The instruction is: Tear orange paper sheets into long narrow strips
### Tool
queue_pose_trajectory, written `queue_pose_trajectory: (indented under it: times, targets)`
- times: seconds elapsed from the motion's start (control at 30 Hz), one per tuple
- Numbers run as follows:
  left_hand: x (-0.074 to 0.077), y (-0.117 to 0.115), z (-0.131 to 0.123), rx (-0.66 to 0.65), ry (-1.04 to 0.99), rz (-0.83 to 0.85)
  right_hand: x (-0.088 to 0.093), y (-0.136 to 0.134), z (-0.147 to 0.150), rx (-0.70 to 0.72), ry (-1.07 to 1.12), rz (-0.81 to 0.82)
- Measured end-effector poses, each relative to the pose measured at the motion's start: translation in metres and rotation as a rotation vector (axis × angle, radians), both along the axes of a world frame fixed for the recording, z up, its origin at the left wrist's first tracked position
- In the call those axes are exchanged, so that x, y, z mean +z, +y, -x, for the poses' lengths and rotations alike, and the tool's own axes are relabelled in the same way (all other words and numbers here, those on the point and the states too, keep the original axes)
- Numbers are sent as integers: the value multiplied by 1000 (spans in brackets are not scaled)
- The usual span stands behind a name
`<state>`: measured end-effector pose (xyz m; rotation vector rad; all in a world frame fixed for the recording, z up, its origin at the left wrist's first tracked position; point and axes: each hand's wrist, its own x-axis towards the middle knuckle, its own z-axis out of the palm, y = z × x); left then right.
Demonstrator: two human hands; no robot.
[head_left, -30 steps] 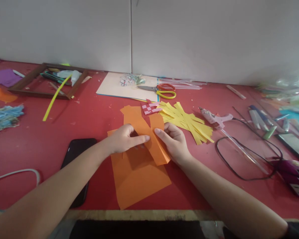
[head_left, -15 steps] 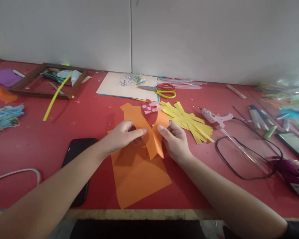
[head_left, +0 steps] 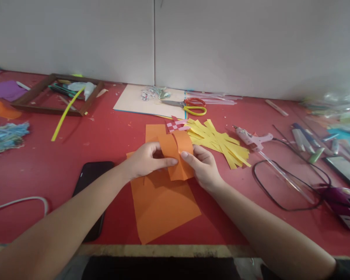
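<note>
Between both hands is a piece of orange paper [head_left: 182, 142], bent over at the top, with a split running down from its upper edge. My left hand [head_left: 148, 159] pinches its left side, thumb lying on the front. My right hand [head_left: 205, 165] grips the right side, its thumb near the split; the other fingertips are hidden behind the paper. Below lies a larger orange sheet [head_left: 166, 216] flat on the red table [head_left: 221, 225]. Another orange part shows behind the held piece; whether it joins it I cannot tell.
Yellow paper strips [head_left: 221, 144] lie beyond my right hand, with a pink checked paper weave [head_left: 176, 125] beside them. Scissors [head_left: 189, 105] rest on cream paper [head_left: 128, 99]. A black phone [head_left: 95, 175] lies under my left forearm. At right are a glue gun [head_left: 252, 139] and its cable.
The split edges of the orange paper have come closer together, and the bent top has moved slightly left. Both hands keep their grip, the fingers a little lower.
</note>
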<state>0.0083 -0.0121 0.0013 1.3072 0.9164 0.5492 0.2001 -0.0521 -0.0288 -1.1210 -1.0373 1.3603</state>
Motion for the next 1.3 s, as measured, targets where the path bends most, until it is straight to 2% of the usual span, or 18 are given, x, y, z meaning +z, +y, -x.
queue_pose_trajectory:
  times: [0.4,0.8,0.87,1.03,1.13,1.3]
  targets:
    - [-5,0,2,24,-7,6,-5,0,0,-55,-89,-49]
    - [-5,1,2,38,-10,0,-2,-1,1,-35,18,-19]
    - [-4,-1,3,29,37,-4,-2,-1,1,-22,17,-11]
    - [-2,-7,6,-35,306,42,-3,-1,0,-59,-67,5]
    - [-1,-7,6,-84,222,50,-1,-2,0,4,-18,-8]
    - [0,-4,4,-84,84,-7,3,-3,0,115,-10,-10]
